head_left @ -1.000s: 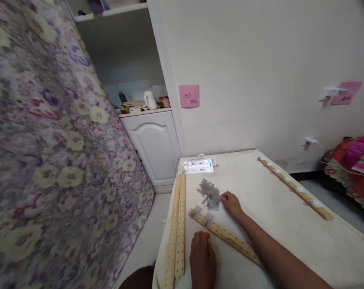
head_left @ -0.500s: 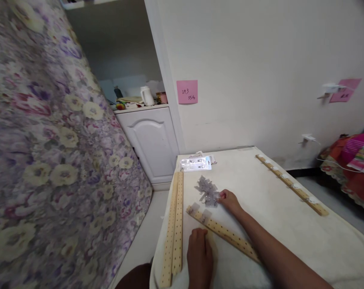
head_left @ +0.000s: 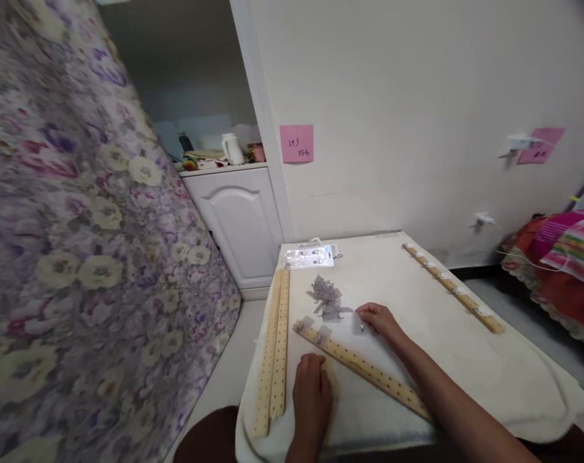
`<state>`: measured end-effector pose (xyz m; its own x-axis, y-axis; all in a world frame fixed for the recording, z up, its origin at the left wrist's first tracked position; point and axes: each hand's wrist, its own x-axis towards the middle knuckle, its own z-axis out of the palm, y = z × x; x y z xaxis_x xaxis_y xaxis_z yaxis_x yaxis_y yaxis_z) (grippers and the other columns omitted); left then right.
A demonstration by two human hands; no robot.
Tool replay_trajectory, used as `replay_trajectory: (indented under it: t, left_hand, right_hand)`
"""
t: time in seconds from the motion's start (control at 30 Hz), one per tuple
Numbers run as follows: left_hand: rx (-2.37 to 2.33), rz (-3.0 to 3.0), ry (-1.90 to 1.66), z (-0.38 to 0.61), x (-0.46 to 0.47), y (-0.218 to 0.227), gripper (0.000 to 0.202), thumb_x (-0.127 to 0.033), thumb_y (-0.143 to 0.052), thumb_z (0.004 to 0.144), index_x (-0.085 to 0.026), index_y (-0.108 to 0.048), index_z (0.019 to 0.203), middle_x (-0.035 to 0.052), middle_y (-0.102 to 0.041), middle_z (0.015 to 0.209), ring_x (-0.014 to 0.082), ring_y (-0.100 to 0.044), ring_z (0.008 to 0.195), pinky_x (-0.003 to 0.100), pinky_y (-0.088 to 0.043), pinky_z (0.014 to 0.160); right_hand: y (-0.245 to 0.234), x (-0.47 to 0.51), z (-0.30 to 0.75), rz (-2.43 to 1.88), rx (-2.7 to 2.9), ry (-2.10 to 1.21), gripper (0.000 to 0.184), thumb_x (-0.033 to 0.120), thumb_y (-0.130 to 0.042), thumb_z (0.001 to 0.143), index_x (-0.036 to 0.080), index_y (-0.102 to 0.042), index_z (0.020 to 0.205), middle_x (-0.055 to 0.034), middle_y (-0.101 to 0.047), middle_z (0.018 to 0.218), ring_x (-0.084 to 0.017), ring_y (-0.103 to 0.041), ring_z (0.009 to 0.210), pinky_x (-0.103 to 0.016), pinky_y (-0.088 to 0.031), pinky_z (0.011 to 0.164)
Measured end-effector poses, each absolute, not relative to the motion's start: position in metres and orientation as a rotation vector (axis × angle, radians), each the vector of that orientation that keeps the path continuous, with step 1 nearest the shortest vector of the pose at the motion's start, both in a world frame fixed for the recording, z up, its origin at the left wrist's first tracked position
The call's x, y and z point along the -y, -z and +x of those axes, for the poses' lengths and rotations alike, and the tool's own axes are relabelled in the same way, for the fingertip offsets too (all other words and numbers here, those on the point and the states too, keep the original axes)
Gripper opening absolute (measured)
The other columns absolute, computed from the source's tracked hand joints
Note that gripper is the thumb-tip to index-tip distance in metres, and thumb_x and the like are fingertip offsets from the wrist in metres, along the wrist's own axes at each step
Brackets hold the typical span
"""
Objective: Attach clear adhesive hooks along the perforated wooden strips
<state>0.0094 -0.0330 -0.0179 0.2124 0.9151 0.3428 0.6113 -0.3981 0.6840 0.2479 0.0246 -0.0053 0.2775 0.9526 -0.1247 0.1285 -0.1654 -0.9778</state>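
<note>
My right hand (head_left: 381, 319) pinches a small clear plastic hook (head_left: 359, 321), drawn a little away from the pile of clear hooks (head_left: 325, 298). My left hand (head_left: 312, 397) rests fingers-down on the white cloth-covered table (head_left: 417, 302), pressing beside a diagonal perforated wooden strip (head_left: 369, 371). Two clear hooks are attached at that strip's far end (head_left: 314, 329).
Two more perforated wooden strips (head_left: 274, 347) lie side by side along the table's left edge. A strip fitted with white hooks (head_left: 452, 287) lies at the right. A clear blister pack (head_left: 309, 256) sits at the far edge. A flowered mattress (head_left: 80, 225) stands left; a white cabinet (head_left: 238, 222) behind.
My right hand has pulled one clear hook out of the pile toward the diagonal strip. The left hand has stayed on the table. The camera has tilted down slightly.
</note>
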Motion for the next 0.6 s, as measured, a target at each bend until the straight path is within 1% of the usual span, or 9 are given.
replay_trajectory:
  t: [0.1, 0.17, 0.23, 0.3, 0.4, 0.47, 0.53, 0.6]
  left_hand:
    - [-1.362, 1.955, -1.065, 0.013, 0.037, 0.008, 0.02, -0.022, -0.041, 0.084, -0.02, -0.058, 0.095, 0.006, -0.059, 0.093, 0.0213, -0.056, 0.091, 0.036, -0.045, 0.081]
    - [-1.311, 1.798, -1.067, 0.019, 0.041, -0.004, 0.022, -0.03, -0.045, 0.084, -0.019, -0.059, 0.097, 0.0055, -0.061, 0.089, 0.0206, -0.057, 0.084, 0.033, -0.046, 0.075]
    - [-1.246, 1.616, -1.052, 0.028, 0.044, -0.015, 0.028, -0.038, -0.049, 0.083, -0.019, -0.059, 0.101, 0.0032, -0.061, 0.083, 0.0184, -0.057, 0.075, 0.029, -0.045, 0.068]
    - [-1.155, 1.44, -1.011, 0.037, 0.046, -0.023, 0.033, -0.044, -0.053, 0.082, -0.018, -0.058, 0.102, -0.0006, -0.059, 0.074, 0.0148, -0.054, 0.066, 0.025, -0.042, 0.061]
    - [-1.087, 1.324, -0.963, 0.045, 0.047, -0.024, 0.035, -0.049, -0.055, 0.079, -0.017, -0.058, 0.093, -0.0047, -0.052, 0.06, 0.0113, -0.047, 0.054, 0.022, -0.036, 0.053]
    - [-1.084, 1.317, -0.94, 0.046, 0.049, -0.019, 0.038, -0.054, -0.051, 0.081, -0.017, -0.058, 0.083, -0.005, -0.05, 0.055, 0.0108, -0.045, 0.052, 0.022, -0.034, 0.051]
    - [-1.076, 1.281, -0.925, 0.047, 0.052, -0.012, 0.042, -0.058, -0.049, 0.081, -0.017, -0.057, 0.077, -0.0038, -0.052, 0.055, 0.0107, -0.045, 0.051, 0.021, -0.033, 0.05]
    - [-1.069, 1.235, -0.931, 0.046, 0.055, -0.004, 0.043, -0.059, -0.051, 0.079, -0.017, -0.058, 0.079, -0.002, -0.057, 0.062, 0.01, -0.046, 0.052, 0.021, -0.034, 0.05]
  right_hand:
    - [-0.005, -0.006, 0.24, -1.46, 1.089, -1.054, 0.029, 0.035, -0.057, 0.068, 0.016, -0.067, 0.087, 0.006, -0.049, 0.05, -0.008, -0.036, 0.039, -0.021, -0.029, 0.041]
    - [-0.012, 0.007, 0.23, -1.384, 1.15, -1.084, 0.029, 0.034, -0.058, 0.07, 0.016, -0.068, 0.09, 0.006, -0.048, 0.05, -0.008, -0.037, 0.041, -0.021, -0.03, 0.042]
    - [-0.02, 0.019, 0.218, -1.302, 1.22, -1.112, 0.025, 0.032, -0.06, 0.07, 0.016, -0.068, 0.088, 0.0058, -0.048, 0.051, -0.008, -0.04, 0.044, -0.02, -0.032, 0.044]
    - [-0.027, 0.028, 0.206, -1.245, 1.265, -1.116, 0.018, 0.029, -0.063, 0.068, 0.016, -0.065, 0.081, 0.0052, -0.051, 0.055, -0.009, -0.045, 0.049, -0.02, -0.034, 0.048]
    - [-0.031, 0.035, 0.195, -1.225, 1.275, -1.1, 0.011, 0.026, -0.063, 0.068, 0.017, -0.059, 0.073, 0.0051, -0.052, 0.057, -0.009, -0.046, 0.051, -0.019, -0.034, 0.048]
    - [-0.029, 0.037, 0.192, -1.238, 1.253, -1.1, 0.01, 0.027, -0.061, 0.07, 0.018, -0.056, 0.072, 0.0063, -0.05, 0.054, -0.008, -0.045, 0.047, -0.019, -0.033, 0.045]
    - [-0.022, 0.037, 0.191, -1.253, 1.208, -1.128, 0.011, 0.028, -0.058, 0.072, 0.019, -0.052, 0.073, 0.0079, -0.048, 0.051, -0.008, -0.044, 0.041, -0.019, -0.032, 0.041]
    - [-0.013, 0.038, 0.192, -1.272, 1.158, -1.177, 0.012, 0.03, -0.055, 0.073, 0.021, -0.049, 0.077, 0.009, -0.048, 0.05, -0.008, -0.044, 0.036, -0.02, -0.031, 0.038]
